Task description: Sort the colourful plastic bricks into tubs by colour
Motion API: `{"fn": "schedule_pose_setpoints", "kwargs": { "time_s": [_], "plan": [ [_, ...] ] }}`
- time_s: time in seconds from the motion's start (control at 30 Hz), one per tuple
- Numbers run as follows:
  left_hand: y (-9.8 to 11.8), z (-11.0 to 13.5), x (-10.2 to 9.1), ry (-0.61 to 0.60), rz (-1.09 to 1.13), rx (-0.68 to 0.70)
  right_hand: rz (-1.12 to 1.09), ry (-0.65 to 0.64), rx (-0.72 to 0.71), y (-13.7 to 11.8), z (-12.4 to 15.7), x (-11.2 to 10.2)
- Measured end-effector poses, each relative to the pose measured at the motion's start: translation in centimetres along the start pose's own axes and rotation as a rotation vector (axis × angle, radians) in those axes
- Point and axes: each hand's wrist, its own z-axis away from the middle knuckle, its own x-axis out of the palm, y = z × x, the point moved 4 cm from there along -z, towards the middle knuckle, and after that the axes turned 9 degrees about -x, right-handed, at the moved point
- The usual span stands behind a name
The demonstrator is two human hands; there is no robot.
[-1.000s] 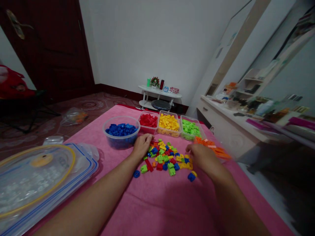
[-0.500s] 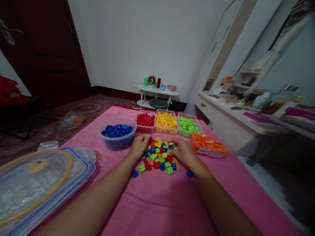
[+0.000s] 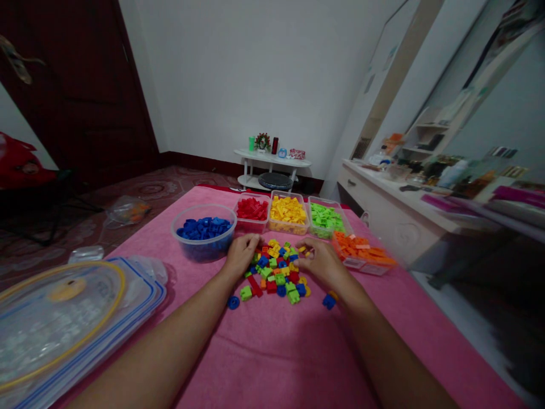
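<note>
A loose pile of small toy building blocks (image 3: 280,278) in red, yellow, green, blue and orange lies on the pink cloth. At the pile's left edge rests my left hand (image 3: 242,254), its fingers curled together; whatever they hold, if anything, is hidden. My right hand (image 3: 320,260) is at the right edge, with thumb and fingers bent around a small yellow block (image 3: 302,249). Apart from the pile lie a blue wheel-shaped piece (image 3: 233,302) near my left wrist and a blue block (image 3: 328,301) beside my right wrist.
Behind the pile stand a round tub of blue blocks (image 3: 175,234) and boxes of red (image 3: 252,209), yellow (image 3: 288,211) and green blocks (image 3: 326,216). An orange-block box (image 3: 366,264) stands right. Clear zip bags (image 3: 140,295) lie left. A white dresser (image 3: 394,207) flanks the table.
My right hand has shifted slightly right and up, the yellow block at its fingertips moving with it. My left hand has stayed by the pile. The view has tilted very slightly.
</note>
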Motion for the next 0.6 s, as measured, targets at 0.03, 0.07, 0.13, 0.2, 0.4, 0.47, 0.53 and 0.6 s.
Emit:
{"fn": "schedule_pose_setpoints", "kwargs": {
  "time_s": [0.03, 0.07, 0.13, 0.2, 0.4, 0.47, 0.53, 0.6],
  "plan": [
    [0.0, 0.0, 0.0, -0.001, -0.001, -0.002, 0.03, 0.02, -0.002, -0.2, -0.1, -0.3],
    [0.0, 0.0, 0.0, 0.0, -0.004, -0.003, 0.058, 0.039, -0.009, -0.3, -0.1, -0.7],
    [0.0, 0.0, -0.1, 0.002, -0.008, -0.004, 0.095, 0.028, -0.04, -0.6, -0.1, -1.0],
    [-0.1, 0.0, -0.1, 0.004, -0.012, -0.004, 0.105, -0.06, -0.077, -0.6, 0.0, -0.6],
    [0.1, 0.1, -0.1, 0.008, -0.008, -0.006, 0.21, -0.214, -0.1, -0.3, 0.7, 1.2],
    [0.1, 0.1, -0.1, 0.005, 0.003, -0.01, 0.229, -0.195, -0.089, -0.2, 0.7, 1.2],
    [0.2, 0.1, 0.0, 0.002, 0.013, -0.012, 0.209, -0.176, -0.093, -0.3, 0.6, 1.1],
    [0.1, 0.1, 0.0, 0.001, 0.012, -0.011, 0.155, -0.145, -0.104, -0.5, 0.4, 0.8]
  ]
}}
